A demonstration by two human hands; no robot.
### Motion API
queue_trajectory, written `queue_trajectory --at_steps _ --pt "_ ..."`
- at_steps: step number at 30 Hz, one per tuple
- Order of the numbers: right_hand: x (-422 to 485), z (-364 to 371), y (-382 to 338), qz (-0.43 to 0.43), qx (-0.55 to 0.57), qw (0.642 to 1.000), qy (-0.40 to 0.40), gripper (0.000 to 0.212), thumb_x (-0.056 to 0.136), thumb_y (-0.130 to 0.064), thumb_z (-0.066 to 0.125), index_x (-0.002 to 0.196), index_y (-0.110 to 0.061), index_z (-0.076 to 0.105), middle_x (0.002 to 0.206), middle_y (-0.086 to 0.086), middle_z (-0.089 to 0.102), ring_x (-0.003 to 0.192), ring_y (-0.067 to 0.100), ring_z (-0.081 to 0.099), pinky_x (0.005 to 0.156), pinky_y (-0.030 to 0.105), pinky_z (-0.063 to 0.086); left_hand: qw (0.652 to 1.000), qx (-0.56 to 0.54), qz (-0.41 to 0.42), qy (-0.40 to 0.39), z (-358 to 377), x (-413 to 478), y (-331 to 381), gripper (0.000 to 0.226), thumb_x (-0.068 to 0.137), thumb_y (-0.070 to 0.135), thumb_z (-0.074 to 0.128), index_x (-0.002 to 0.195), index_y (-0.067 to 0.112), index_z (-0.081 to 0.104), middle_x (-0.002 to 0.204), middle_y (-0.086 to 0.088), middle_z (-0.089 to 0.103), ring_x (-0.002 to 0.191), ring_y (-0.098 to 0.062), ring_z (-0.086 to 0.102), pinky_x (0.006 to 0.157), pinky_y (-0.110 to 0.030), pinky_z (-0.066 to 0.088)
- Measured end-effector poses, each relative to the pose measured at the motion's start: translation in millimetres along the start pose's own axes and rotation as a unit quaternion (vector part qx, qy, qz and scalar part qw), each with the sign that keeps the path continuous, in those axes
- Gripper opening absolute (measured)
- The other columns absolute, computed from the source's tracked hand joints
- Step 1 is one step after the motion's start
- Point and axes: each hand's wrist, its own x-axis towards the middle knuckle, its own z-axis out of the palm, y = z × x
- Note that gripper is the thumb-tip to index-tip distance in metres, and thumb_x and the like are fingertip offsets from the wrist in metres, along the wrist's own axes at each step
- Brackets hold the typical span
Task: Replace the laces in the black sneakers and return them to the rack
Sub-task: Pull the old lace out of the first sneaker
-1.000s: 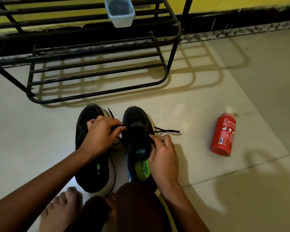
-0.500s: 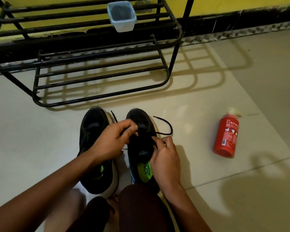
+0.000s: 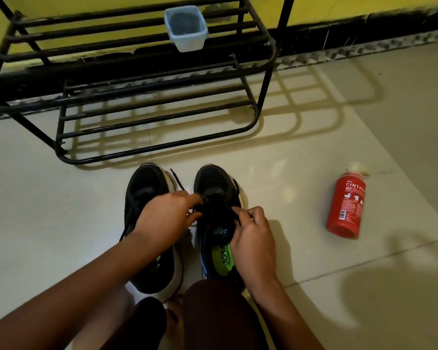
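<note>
Person sitting on the pale tiled floor [image 3: 314, 299], knees at the near edge of the view. The left sneaker [image 3: 147, 188] and the right sneaker [image 3: 213, 183], both black with white soles, are standing side by side just ahead of the knees, toes pointing far toward the rack [image 3: 137, 97] and touching or nearly touching along their inner sides. Both hands are working over the right sneaker. The left hand [image 3: 167, 215] is reaching across the left sneaker with thumb and fingertips closed in a pinch on the black lace [image 3: 176, 181] at the front of the right sneaker's eyelets. The right hand [image 3: 253, 236] is curling over that shoe's right side, fingers bent and pinching the lace near the tongue. One loose lace end is lying in the gap between the two toes. A green insole is showing inside the right sneaker. The black metal rack is standing against the yellow wall [image 3: 326, 6], its lower tier carrying no shoes; a small pale plastic container [image 3: 186, 27] is sitting on the upper tier. A red bottle [image 3: 345, 205] is lying on its side well to the right of the sneakers.
</note>
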Motion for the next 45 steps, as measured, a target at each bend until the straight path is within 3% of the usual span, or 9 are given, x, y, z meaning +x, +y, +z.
queue_trajectory --at_steps 4,8,12,16,18,22,24,29,45 --pt "-0.6 0.5 -0.1 -0.001 0.004 1.0 0.002 0.037 0.087 -0.005 0.055 0.122 -0.015 0.06 0.106 0.004 0.053 0.088 0.02 0.059 0.073 0.026 0.052 0.998 -0.03 0.023 0.047 6.6 -1.2 -0.7 0.007 0.084 0.018 0.067 0.089 0.017 0.071 0.082 0.0 0.055 0.071 -0.02 0.059 0.051 -0.019 0.033" --pt "-0.1 -0.1 0.2 0.002 0.0 1.0 0.003 0.037 0.088 -0.007 0.054 0.123 -0.015 0.06 0.108 0.004 0.053 0.09 0.02 0.058 0.074 0.026 0.051 0.952 -0.28 -0.058 0.113 7.0 2.2 -7.9 0.01 0.091 0.015 0.055 0.082 0.014 0.06 0.102 0.007 0.056 0.102 -0.013 0.053 0.088 -0.028 0.041" --pt "-0.5 -0.2 -0.4 0.001 -0.008 1.0 0.004 0.036 0.088 -0.006 0.054 0.122 -0.014 0.06 0.106 0.005 0.053 0.089 0.02 0.058 0.072 0.022 0.047 0.806 -0.578 -0.101 0.076 0.9 1.5 6.4 0.021 0.099 0.014 0.034 0.082 0.007 0.046 0.098 0.002 0.07 0.103 -0.009 0.062 0.091 -0.019 0.046" --pt "-0.1 -0.1 -1.2 -0.003 -0.008 1.0 -0.002 0.036 0.087 -0.006 0.054 0.121 -0.014 0.06 0.108 0.005 0.053 0.09 0.021 0.058 0.073 0.026 0.051 0.62 -0.759 -0.185 0.066 7.4 4.7 20.5 0.028 0.102 0.01 0.022 0.079 0.011 0.038 0.056 0.003 0.045 0.052 -0.012 0.048 0.063 -0.024 0.054" --pt "0.0 -0.1 -1.5 -0.005 -0.01 1.0 -0.002 0.035 0.088 -0.006 0.054 0.122 -0.014 0.06 0.107 0.005 0.053 0.09 0.021 0.058 0.072 0.027 0.054 0.66 -0.719 -0.212 0.053 13.0 4.5 20.9 0.029 0.102 0.013 0.023 0.077 0.013 0.038 0.055 0.004 0.036 0.046 -0.007 0.031 0.044 -0.017 0.037" --pt "0.5 0.1 -2.3 -0.004 -0.009 1.0 0.004 0.035 0.087 -0.005 0.055 0.12 -0.014 0.061 0.105 0.005 0.053 0.088 0.021 0.058 0.072 0.028 0.053 0.909 -0.388 -0.15 0.023 23.5 -0.8 10.3 0.013 0.099 0.023 0.036 0.089 0.021 0.043 0.065 0.001 0.05 0.054 -0.01 0.047 0.052 -0.027 0.04" --pt "0.1 0.4 -1.9 -0.005 -0.009 1.0 0.006 0.034 0.087 -0.005 0.056 0.119 -0.013 0.062 0.105 0.006 0.054 0.088 0.022 0.059 0.071 0.027 0.052 0.961 -0.25 -0.121 -0.015 24.7 -5.8 5.4 0.013 0.095 0.026 0.047 0.109 0.025 0.045 0.075 0.001 0.061 0.065 -0.014 0.059 0.06 -0.031 0.048" --pt "2.8 -3.5 2.1 0.004 0.008 0.999 -0.047 0.036 0.09 -0.017 0.054 0.126 -0.018 0.056 0.11 0.002 0.051 0.098 0.019 0.056 0.079 0.026 0.05 0.995 -0.053 -0.051 0.067 26.3 -18.8 1.9 0.028 0.088 0.039 0.054 0.113 0.028 0.062 0.108 -0.001 0.056 0.105 -0.02 0.049 0.089 -0.038 0.034" --pt "59.2 -3.2 -28.4 -0.053 -0.022 0.993 -0.101 0.007 0.087 -0.024 0.062 0.086 -0.019 0.067 0.094 0.001 0.062 0.082 0.02 0.061 0.068 0.029 0.045 0.992 -0.026 0.033 0.121 40.4 -36.8 3.4 0.054 0.076 0.056 0.044 0.107 0.02 0.07 0.058 0.007 0.055 0.072 -0.011 0.036 0.065 -0.029 0.014"
